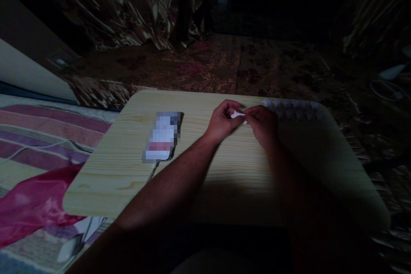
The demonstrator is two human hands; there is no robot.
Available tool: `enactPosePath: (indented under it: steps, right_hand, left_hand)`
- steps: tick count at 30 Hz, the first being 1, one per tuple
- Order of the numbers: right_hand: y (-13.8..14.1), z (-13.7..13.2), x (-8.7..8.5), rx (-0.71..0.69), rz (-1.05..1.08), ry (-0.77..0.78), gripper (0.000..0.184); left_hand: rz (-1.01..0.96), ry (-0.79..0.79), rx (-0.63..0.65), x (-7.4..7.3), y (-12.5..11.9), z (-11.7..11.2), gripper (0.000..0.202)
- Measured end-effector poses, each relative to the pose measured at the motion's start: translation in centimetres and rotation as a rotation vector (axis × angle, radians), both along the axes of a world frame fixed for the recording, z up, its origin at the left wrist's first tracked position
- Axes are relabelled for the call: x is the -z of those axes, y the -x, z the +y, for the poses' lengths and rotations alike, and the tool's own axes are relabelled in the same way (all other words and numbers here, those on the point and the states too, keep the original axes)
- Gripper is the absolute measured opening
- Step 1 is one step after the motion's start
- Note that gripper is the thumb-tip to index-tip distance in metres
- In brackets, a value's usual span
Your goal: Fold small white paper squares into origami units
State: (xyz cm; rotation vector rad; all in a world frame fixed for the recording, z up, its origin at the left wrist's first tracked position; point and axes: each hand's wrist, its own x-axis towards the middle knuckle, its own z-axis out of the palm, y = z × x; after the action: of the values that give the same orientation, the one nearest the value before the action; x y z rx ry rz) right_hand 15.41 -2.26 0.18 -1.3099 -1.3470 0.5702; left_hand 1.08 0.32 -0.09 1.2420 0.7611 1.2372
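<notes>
Between my two hands, above the far middle part of the wooden table [189, 184], is a small white piece of folded paper [237, 115]. My left hand [223, 120] grips its left side, thumb and fingers curled round it. The fingertips of my right hand [263, 123] pinch its right end. Much of the paper is hidden by the fingers, so its full shape does not show. Just beyond my right hand, two rows of small, pale, pointed pieces [300, 110] lie along the table's far right edge.
A lit phone [162, 137], its screen blurred, lies left of my left forearm with a cable [152, 172] at its near end. Pink cloth [38, 201] and a striped bedcover [41, 130] are at the left. Patterned curtains [154, 4] hang behind; the right side is dark.
</notes>
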Motion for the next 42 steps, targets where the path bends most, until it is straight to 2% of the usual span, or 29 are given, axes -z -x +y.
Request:
enactPosePath:
  steps: [3, 10, 17, 22, 29, 34, 42]
  right_hand:
    - [-0.02, -0.01, -0.06, 0.016, 0.007, 0.01, 0.01]
    - [0.01, 0.37, 0.6, -0.008, 0.055, 0.017, 0.009]
    - [-0.08, 0.38, 0.47, 0.003, 0.048, 0.022, 0.009]
    - [0.0, 0.23, 0.26, -0.003, 0.026, 0.031, 0.009]
    - [-0.06, 0.11, -0.27, -0.095, 0.119, 0.126, 0.015]
    - [-0.23, 0.28, -0.18, -0.049, 0.051, 0.104, 0.013]
    - [-0.55, 0.45, -0.15, -0.069, 0.035, 0.143, 0.012]
  left_hand:
    - [-0.008, 0.052, 0.016, 0.06, -0.01, 0.07, 0.051]
    - [-0.052, 0.089, -0.002, 0.46, 0.11, 0.36, 0.044]
    - [-0.056, 0.107, -0.002, 0.25, 0.16, 0.27, 0.043]
    - [-0.04, 0.066, -0.026, 0.34, 0.14, 0.36, 0.041]
    - [-0.012, 0.021, -0.035, 0.37, -0.05, 0.2, 0.041]
    - [0.015, -0.006, -0.009, 0.35, -0.06, -0.06, 0.039]
    - [0.048, -0.022, 0.011, 0.28, 0.09, -0.15, 0.04]
